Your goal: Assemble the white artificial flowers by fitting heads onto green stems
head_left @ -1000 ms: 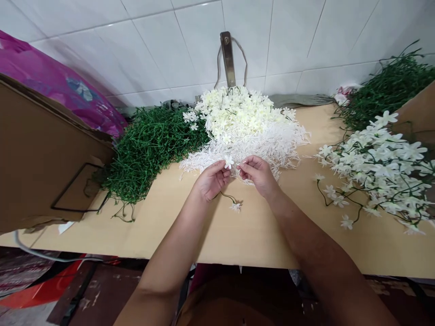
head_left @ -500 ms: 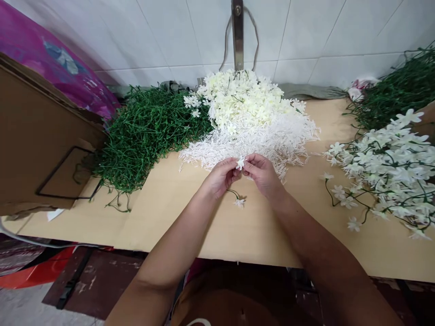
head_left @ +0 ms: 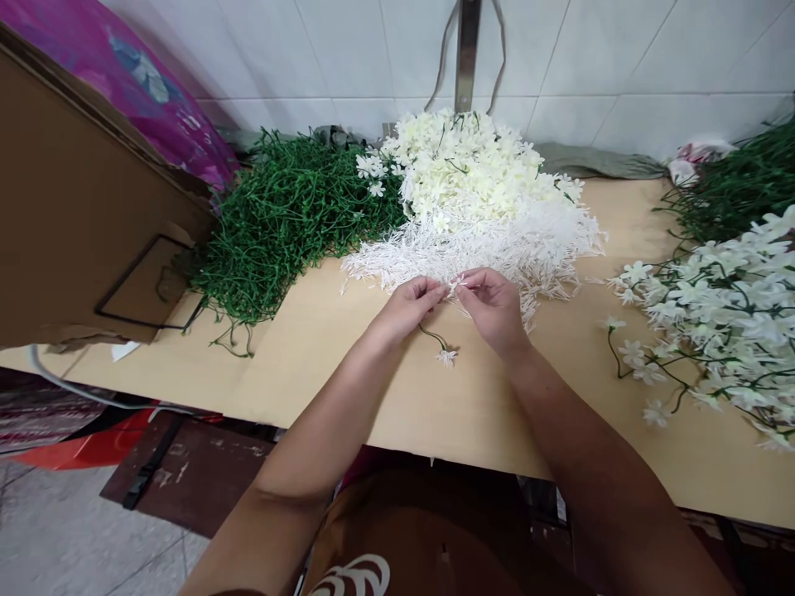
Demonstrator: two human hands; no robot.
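Pinched between the fingertips of both hands is a small white flower [head_left: 456,285], in front of the heap of thin white pieces [head_left: 497,244]. My left hand [head_left: 413,306] is closed on its left side, and my right hand [head_left: 493,306] pinches it from the right. A green stem runs from below my left hand to another white flower [head_left: 446,358], which hangs or lies just over the table. Pale yellow-white blossoms [head_left: 472,170] are piled behind the thin pieces. The green stems [head_left: 298,215] form a heap to the left.
Finished-looking white flowers on stems [head_left: 726,306] spread over the right of the table [head_left: 348,397], with more green stems [head_left: 739,182] behind. A cardboard box [head_left: 80,190] with a black wire frame stands at the left. A metal bar [head_left: 467,58] rises against the tiled wall.
The view has shifted, so the table items sit further right and slightly higher. My fingers have moved on the small flower, which now shows its petals from a different side.
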